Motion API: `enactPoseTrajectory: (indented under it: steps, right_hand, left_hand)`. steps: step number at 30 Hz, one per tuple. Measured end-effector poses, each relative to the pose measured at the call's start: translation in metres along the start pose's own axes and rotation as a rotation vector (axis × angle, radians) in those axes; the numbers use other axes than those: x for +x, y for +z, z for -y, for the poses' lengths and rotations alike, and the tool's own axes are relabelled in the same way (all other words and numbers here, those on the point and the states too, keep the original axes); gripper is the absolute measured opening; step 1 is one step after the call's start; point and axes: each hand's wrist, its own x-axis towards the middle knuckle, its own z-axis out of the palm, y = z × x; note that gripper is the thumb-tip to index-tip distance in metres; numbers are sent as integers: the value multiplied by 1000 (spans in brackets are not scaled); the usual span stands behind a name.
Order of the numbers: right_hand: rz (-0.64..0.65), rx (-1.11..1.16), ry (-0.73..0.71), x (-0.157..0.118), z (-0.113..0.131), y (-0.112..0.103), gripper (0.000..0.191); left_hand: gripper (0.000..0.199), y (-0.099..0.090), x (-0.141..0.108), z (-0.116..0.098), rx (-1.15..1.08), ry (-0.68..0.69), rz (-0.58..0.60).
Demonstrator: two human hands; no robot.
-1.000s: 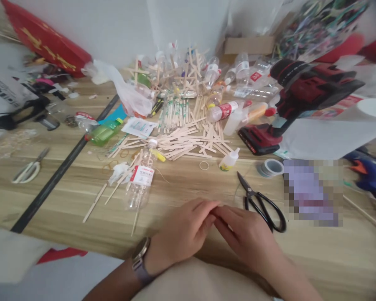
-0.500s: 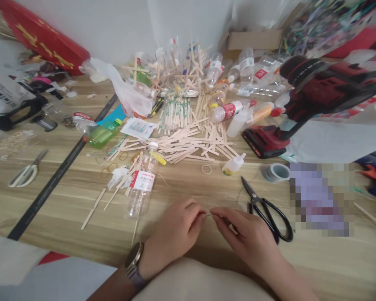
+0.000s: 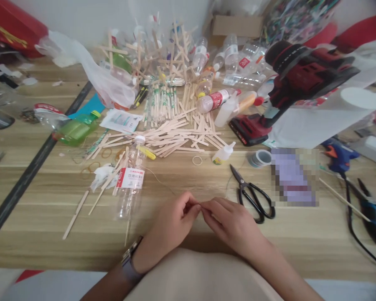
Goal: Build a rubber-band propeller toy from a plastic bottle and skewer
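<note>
My left hand, with a watch on its wrist, is closed in a pinch above the table's front part. The fingertips of my right hand meet it there, also pinched. Between them is a thin thread, its held part now hidden by the fingers. A fine thread runs over the table from the bottle towards my left hand. Left of that hand lies a clear plastic bottle with a red and white label. Black-handled scissors lie just beyond my right hand, blades partly apart.
Wooden sticks lie heaped mid-table, with plastic bottles behind. A red cordless drill stands at right. Nearby are a glue bottle, a tape roll, a glue gun and pliers.
My view has turned to the right, bringing the glue gun and pliers further in. My fingertips have come together, covering the short strand that showed between them.
</note>
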Motion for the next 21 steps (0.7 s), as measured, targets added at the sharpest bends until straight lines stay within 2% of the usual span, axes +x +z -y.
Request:
enactPoseTrajectory:
  steps: [5, 7, 10, 12, 15, 18, 21]
  right_hand:
    - [-33, 58, 59, -9, -9, -14, 17]
    - [-95, -63, 132, -20, -23, -25, 21]
    - [-146, -312, 345, -43, -49, -37, 32]
    - [-77, -413, 419, -58, -65, -38, 41]
    - [3, -369, 440, -70, -80, -30, 42]
    - [19, -268, 503, -72, -86, -24, 45]
    - [36, -137, 621, -74, -85, -33, 51]
  left_hand:
    - [13, 2, 2, -2, -20, -46, 29]
    - [11, 2, 3, -1, -72, -82, 28]
    - [11, 2, 4, -1, -164, -138, 35]
    - [11, 2, 5, -1, -216, -172, 38]
    - [11, 2, 5, -2, -253, -200, 24]
    - [11, 3, 5, -2, -268, -204, -9]
    - [14, 3, 5, -2, -299, -200, -62]
